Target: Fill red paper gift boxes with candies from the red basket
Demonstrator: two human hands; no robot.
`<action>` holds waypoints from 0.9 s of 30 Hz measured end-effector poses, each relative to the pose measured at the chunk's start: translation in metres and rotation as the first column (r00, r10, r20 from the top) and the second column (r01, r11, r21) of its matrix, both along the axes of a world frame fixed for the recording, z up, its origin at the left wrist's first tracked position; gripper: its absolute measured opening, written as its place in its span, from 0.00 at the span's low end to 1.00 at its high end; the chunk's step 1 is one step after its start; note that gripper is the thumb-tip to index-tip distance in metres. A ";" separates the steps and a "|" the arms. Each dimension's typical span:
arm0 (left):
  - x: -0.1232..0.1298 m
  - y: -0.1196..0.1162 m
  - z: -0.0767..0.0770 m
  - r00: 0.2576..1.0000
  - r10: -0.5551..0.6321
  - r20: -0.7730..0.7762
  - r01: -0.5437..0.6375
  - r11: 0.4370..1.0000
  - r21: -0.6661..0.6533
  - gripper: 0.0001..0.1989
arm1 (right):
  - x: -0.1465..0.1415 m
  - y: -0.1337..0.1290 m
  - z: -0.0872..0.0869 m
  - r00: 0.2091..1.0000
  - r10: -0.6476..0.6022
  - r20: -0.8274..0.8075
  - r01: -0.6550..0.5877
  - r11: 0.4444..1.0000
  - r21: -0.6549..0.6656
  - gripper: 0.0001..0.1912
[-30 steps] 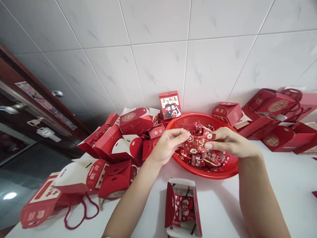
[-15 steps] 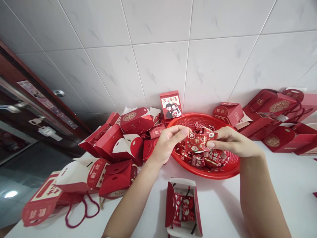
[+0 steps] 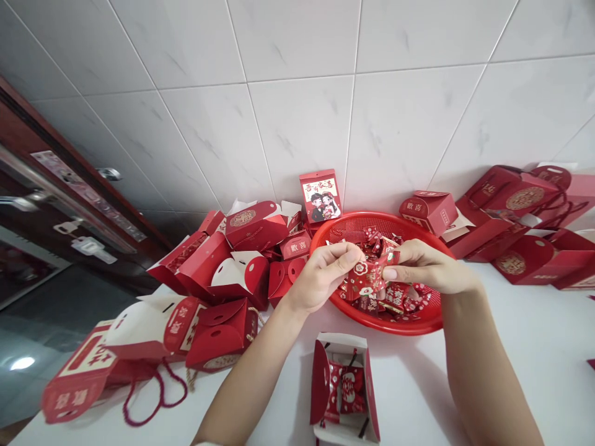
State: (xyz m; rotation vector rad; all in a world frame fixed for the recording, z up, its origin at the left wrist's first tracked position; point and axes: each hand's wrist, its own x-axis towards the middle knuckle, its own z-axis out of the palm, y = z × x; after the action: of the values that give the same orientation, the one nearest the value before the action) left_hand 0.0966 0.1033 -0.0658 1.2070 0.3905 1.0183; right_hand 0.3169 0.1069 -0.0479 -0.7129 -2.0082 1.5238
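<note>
Over a red plastic basket point(image 3: 395, 327), both hands grip one red packet point(image 3: 365, 277) with a white flower print. My left hand point(image 3: 320, 275) pinches its left end between thumb and fingers. My right hand point(image 3: 421, 266) holds its right end, the thumb lying across the front. Beneath them the basket holds several red wrapped candies point(image 3: 395, 297). Nearer to me, between my forearms, an open red and white box point(image 3: 320, 390) stands on the white table, with red wrapped packets point(image 3: 352, 389) inside.
Several red gift boxes point(image 3: 216, 337) crowd the table's left side, one with a purple cord loop point(image 3: 160, 396). More boxes point(image 3: 525, 257) stand at the right. A box with a cartoon couple point(image 3: 320, 195) leans by the tiled wall point(image 3: 302, 124). Keys point(image 3: 93, 248) hang at the far left.
My right hand has moved slightly left, closer to my left hand. The packet between them is now tilted and looks bunched up.
</note>
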 end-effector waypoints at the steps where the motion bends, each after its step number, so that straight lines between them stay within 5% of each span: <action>1: 0.001 0.000 -0.001 1.000 0.005 0.017 -0.005 1.000 0.004 0.20 | 0.000 0.000 -0.001 1.000 -0.005 -0.005 0.005 1.000 -0.007 0.19; 13: 0.011 -0.002 -0.005 0.984 0.146 0.106 -0.142 0.989 -0.043 0.19 | -0.004 -0.002 0.000 0.997 -0.033 -0.064 0.031 0.999 -0.039 0.17; 17: 0.006 0.004 -0.004 0.966 0.252 0.056 -0.250 0.967 -0.042 0.19 | 0.001 -0.006 0.005 0.989 -0.140 -0.051 0.140 0.990 -0.015 0.17; 27: -0.005 0.005 -0.003 0.955 0.253 -0.158 -0.235 0.964 0.123 0.13 | 0.000 -0.006 0.010 0.983 -0.180 0.022 0.180 0.984 0.012 0.18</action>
State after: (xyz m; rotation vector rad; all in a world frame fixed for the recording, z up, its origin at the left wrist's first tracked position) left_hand 0.0920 0.1078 -0.0684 1.3690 0.6424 1.1601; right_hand 0.3167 0.1004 -0.0376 -0.8859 -1.9095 1.4053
